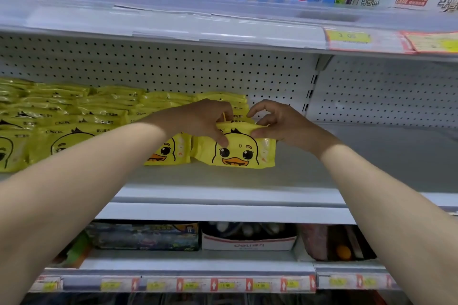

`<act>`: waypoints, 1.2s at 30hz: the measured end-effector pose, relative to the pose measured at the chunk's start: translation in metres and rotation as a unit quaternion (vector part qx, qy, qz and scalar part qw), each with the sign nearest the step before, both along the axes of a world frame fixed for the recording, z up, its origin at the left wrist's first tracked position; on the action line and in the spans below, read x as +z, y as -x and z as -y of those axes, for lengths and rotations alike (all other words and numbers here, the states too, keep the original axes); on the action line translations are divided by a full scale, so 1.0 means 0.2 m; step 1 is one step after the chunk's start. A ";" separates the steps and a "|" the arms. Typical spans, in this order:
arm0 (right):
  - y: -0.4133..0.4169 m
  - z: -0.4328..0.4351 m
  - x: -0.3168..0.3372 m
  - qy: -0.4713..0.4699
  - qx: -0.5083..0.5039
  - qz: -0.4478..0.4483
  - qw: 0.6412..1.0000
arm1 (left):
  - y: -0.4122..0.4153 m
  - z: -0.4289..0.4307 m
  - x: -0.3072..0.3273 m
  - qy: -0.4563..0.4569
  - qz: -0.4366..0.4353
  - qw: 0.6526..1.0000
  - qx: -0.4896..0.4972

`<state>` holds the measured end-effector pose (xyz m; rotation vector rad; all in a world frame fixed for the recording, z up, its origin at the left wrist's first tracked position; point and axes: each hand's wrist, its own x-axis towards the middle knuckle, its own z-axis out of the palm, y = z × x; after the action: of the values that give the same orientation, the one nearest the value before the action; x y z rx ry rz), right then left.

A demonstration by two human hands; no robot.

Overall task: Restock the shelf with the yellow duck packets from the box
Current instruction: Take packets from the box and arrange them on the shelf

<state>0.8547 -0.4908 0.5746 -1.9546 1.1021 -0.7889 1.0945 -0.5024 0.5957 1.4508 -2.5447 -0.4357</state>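
- The left hand [205, 119] curls over the top edge of a yellow duck packet [238, 153], with its thumb pressed on the printed face. The right hand [280, 124] pinches the same top edge at the other end. Both hands are clamped on this one packet.
- The packet stands upright on the shelf [223, 195], at the right end of the front row, touching the neighbouring duck packet [168, 153].
- Risk: the pouch looks soft and stands on a narrow bottom edge. Released while leaning, it would likely flop forward toward the shelf lip, or sideways into the bare space on its right, where nothing props it.
- Risk: the left forearm crosses close over the neighbouring duck packet, so a careless withdrawal could drag that one flat.
- Risk: the stacked duck packets [74, 116] rise high behind and to the left, and a shove backward could upset the pile just behind.
- The box is not in view.
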 end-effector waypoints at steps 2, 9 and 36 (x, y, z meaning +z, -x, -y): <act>0.00 0.01 -0.01 0.007 0.007 0.011 1.000 | -0.03 -0.01 -0.02 -0.014 -0.061 0.998 -0.002; 0.01 0.04 -0.01 0.008 -0.025 0.096 0.995 | -0.06 -0.01 -0.03 0.002 -0.243 0.969 -0.039; -0.08 0.01 -0.11 -0.033 -0.053 0.068 0.996 | -0.11 0.02 -0.06 -0.027 -0.140 0.989 0.038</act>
<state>0.8697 -0.4931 0.5523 -1.7729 1.1435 -0.9167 1.1174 -0.5070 0.5847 1.3895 -2.2667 -0.6491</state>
